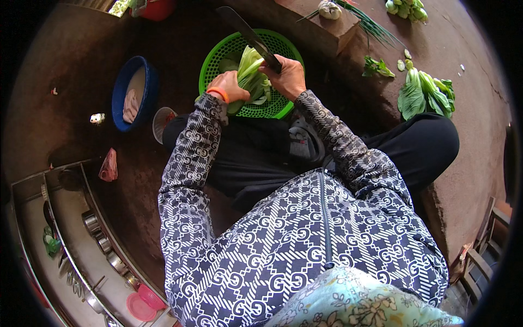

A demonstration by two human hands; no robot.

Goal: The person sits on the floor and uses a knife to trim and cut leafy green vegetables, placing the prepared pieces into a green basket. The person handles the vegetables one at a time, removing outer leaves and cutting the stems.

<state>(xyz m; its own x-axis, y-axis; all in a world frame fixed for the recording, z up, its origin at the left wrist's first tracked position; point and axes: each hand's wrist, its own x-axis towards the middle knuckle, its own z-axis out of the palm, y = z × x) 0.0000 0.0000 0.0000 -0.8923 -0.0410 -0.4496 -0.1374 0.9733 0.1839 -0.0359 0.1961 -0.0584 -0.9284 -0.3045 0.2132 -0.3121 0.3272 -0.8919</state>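
My left hand [229, 86], with an orange band at its wrist, is closed around a bunch of leafy greens [250, 66] that looks like bok choy. My right hand [289, 77] grips a large dark-bladed knife [248, 34], its blade slanting up and to the left above the greens. Both hands are over a round green plastic basket [267, 113] with a perforated wall. Pieces of greens lie inside it, partly covered by my hands. The knife's handle is mostly hidden in my right hand.
A blue basin [117, 98] holding pale meat and cloudy liquid stands left, beside a small white bowl [159, 124]. Bok choy [424, 95], garlic [329, 9] and green onions [376, 26] lie on the right-hand ledge. A metal rack [90, 191] with pots stands lower left.
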